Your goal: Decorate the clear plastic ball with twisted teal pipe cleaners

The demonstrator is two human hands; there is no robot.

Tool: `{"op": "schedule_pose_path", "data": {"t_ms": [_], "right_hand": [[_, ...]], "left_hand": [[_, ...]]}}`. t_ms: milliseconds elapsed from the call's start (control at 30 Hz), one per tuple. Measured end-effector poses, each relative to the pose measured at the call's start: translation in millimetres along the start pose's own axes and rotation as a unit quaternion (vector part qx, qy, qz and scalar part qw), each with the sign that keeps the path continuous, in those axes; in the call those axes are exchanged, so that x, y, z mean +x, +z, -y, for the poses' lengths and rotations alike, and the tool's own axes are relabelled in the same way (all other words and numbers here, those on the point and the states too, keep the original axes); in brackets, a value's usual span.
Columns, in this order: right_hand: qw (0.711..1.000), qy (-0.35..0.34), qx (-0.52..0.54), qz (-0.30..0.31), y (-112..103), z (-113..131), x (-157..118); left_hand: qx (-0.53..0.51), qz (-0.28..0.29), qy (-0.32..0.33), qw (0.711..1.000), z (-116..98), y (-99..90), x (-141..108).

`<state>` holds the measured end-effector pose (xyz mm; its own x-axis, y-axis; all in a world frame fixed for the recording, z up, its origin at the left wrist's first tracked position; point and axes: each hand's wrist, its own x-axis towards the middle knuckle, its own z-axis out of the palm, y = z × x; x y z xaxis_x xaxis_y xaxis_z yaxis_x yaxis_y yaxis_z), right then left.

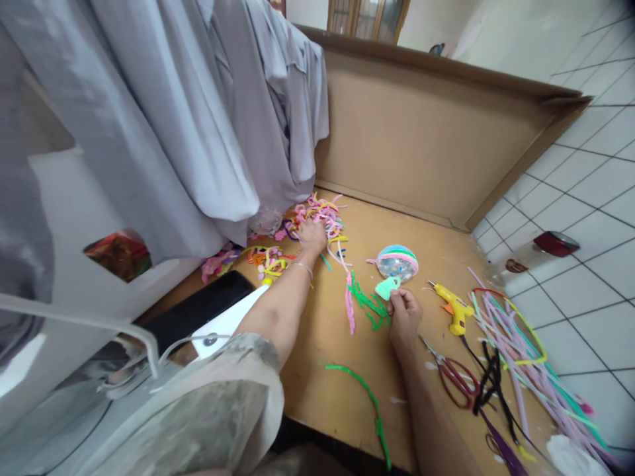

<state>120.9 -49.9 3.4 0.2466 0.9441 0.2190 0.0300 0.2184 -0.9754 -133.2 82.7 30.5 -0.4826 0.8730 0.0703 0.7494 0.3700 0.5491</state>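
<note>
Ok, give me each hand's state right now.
Left hand: at the colorful pile; open or closed cannot be told.
Right hand: closed, holding the mint-green piece.

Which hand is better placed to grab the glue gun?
Probably the right hand: it's nearer the glue gun, though holding a green piece. The left hand is across at the colourful pile.

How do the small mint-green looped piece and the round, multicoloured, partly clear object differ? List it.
The mint-green piece is in the right hand; the round object lies on the tabletop. The piece is one colour, the object several. Both show green.
</note>
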Motion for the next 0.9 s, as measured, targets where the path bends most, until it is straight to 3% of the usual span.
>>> {"op": "schedule_pose_path", "data": {"t_ms": [133,267,333,400,533,667,833,900], "right_hand": [[1.000,0.005,0.019,-0.010,0,0,0],[0.999,0.010,0.024,-0.018,1,0,1],[0.999,0.009,0.028,-0.018,1,1,1],[0.999,0.005,0.031,-0.019,1,1,1],[1.000,-0.006,0.023,-0.017,0,-1,2],[0.999,-0.018,0.024,-0.020,0,-4,3],[0.999,-0.028,0.025,-0.031,0,-5,4],[0.998,-0.033,0.024,-0.037,0,-4,4]], "left_hand": [[-0.020,-0.034,0.011,0.999,-6,-13.7,-2],[-0.037,-0.140,0.039,0.989,-16,-32.3,0],[-0.027,-0.163,0.048,0.985,-21,-39.6,0],[0.001,-0.131,0.050,0.990,-25,-42.5,-5],[0.032,-0.014,0.019,0.999,-31,-36.1,-27],[0.001,-0.045,0.044,0.998,-42,-29.4,-50],[-0.042,-0.095,0.144,0.984,-56,-29.1,-77],[-0.089,-0.111,0.154,0.978,-61,-26.5,-90]]}}
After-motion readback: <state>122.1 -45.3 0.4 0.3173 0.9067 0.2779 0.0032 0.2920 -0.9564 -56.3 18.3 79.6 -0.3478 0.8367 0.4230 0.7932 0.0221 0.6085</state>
